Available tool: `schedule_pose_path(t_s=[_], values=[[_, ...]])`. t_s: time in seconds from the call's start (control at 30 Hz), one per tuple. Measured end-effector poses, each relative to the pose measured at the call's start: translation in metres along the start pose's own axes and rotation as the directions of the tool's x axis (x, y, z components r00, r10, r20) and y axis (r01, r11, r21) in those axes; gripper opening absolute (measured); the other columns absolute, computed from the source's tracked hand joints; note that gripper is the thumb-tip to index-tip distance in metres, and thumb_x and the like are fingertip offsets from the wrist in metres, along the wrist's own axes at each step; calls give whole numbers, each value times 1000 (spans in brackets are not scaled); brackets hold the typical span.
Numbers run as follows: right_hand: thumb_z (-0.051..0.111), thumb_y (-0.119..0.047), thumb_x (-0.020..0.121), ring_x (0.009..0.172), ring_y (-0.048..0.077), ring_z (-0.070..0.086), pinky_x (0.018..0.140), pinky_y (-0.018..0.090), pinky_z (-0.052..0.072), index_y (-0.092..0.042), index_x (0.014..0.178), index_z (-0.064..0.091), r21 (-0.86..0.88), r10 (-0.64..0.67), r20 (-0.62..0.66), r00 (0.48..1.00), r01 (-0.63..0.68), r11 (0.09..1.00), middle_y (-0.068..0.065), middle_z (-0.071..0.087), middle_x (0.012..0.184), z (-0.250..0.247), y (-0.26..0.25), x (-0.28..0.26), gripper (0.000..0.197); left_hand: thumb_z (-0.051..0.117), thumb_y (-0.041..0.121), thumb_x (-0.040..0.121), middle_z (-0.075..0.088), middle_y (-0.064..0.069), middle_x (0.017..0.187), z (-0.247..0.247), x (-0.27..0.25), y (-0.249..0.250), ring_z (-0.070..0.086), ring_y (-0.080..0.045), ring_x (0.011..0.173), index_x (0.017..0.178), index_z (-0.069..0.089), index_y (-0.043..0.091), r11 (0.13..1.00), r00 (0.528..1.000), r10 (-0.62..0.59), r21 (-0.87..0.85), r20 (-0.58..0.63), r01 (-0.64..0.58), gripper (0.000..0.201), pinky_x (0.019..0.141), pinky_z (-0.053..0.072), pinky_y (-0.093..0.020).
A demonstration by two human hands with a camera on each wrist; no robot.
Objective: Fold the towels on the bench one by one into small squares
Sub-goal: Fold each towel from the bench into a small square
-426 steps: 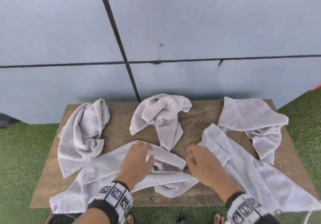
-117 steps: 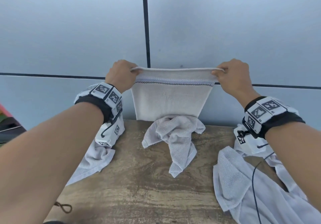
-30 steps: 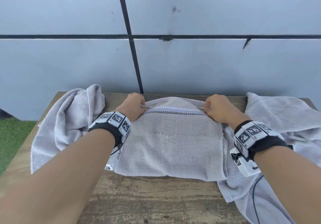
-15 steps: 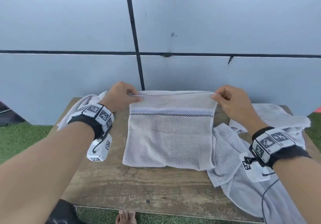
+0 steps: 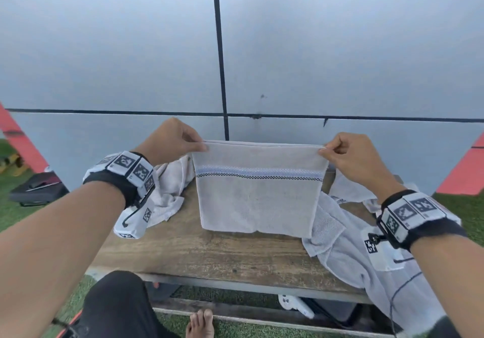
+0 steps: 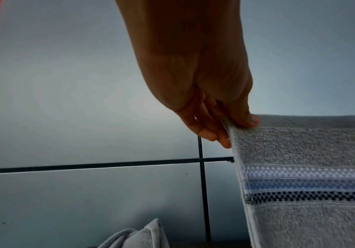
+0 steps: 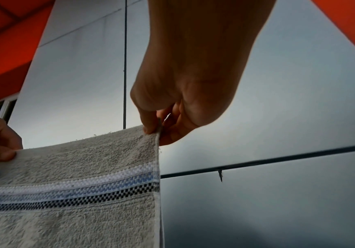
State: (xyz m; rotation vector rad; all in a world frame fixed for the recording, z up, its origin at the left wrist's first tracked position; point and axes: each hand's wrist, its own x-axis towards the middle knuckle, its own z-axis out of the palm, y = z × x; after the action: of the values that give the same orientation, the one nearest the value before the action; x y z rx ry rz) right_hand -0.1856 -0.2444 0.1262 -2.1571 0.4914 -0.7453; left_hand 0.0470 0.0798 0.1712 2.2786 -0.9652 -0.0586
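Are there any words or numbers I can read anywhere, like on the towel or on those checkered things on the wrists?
No words or numbers can be read anywhere.
Left wrist band: black-and-white square code patterns only, no letters.
Right wrist band: the same kind of patterns, no letters.
Held towel: a woven blue and black checked stripe, no label in view.

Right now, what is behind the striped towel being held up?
Behind the striped towel, the wooden bench and grey wall show around it. A crumpled towel peeks out left. Whatever lies directly behind the cloth is covered.
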Motion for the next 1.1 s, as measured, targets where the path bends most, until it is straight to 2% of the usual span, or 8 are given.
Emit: schedule_pose_path(t_s=[0.13,0.3,0.5,0.67,0.8,0.93,1.0,1.1], values=[[80,-10,81,85,19,74,88,44,59,-13,70,63,3,-13,-4,1000,13,1000,8,76,92,-15,-18,-19,21,83,23,80,74,-7,70,-12,-25,14,57,-7,59,76,79,12,999,999,32,-2,-43,-32,13,64,47,-25],[83,-12,79,85,21,74,88,46,58,-11,71,64,-28,-14,-29,999,13,1000,6,76,89,-27,-30,-38,20,76,14,87,72,4,69,-18,-47,22,58,5,56,81,78,8,996,996,81,40,-26,-80,8,59,45,-6],[80,-15,82,84,28,73,83,50,59,-14,71,61,-57,6,-47,999,-9,998,7,75,84,-32,-36,-53,22,69,10,91,72,-2,69,-21,-63,24,63,-5,59,80,75,8,994,994,107,7,-37,-107,13,68,52,-25],[81,-16,81,82,28,73,83,50,59,-12,72,63,-90,4,-6,1000,-4,996,8,75,82,-34,-39,-55,21,67,8,91,72,-3,69,-23,-69,25,63,-5,58,80,73,10,994,994,110,17,-24,-110,13,67,53,-23],[85,-14,76,81,28,73,83,48,59,-10,72,64,-123,27,35,999,-23,992,9,75,80,-33,-46,-51,22,73,10,88,74,-9,77,-26,-69,22,64,-15,67,82,72,12,995,996,94,24,-3,-94,6,75,55,-32],[86,-13,74,79,24,72,82,38,58,-9,79,65,-138,18,10,1000,-17,990,8,74,80,-23,-53,-39,22,73,12,88,74,-7,77,-27,-65,18,65,-15,68,98,70,14,997,995,76,27,-69,-74,10,69,49,-24],[84,-11,77,75,16,68,78,22,55,-9,91,69,-94,-12,-28,1000,9,995,6,72,83,-17,-56,-34,21,71,13,90,73,-8,78,-28,-64,17,65,-14,66,106,70,11,997,989,79,29,-122,-76,16,65,46,-15],[77,-7,84,76,13,62,70,1,46,-8,104,74,-76,-99,-80,992,93,993,8,71,90,-11,-60,-34,21,69,13,93,72,-13,79,-31,-69,17,57,0,53,101,74,8,995,979,96,44,-177,-89,11,56,41,-5]])
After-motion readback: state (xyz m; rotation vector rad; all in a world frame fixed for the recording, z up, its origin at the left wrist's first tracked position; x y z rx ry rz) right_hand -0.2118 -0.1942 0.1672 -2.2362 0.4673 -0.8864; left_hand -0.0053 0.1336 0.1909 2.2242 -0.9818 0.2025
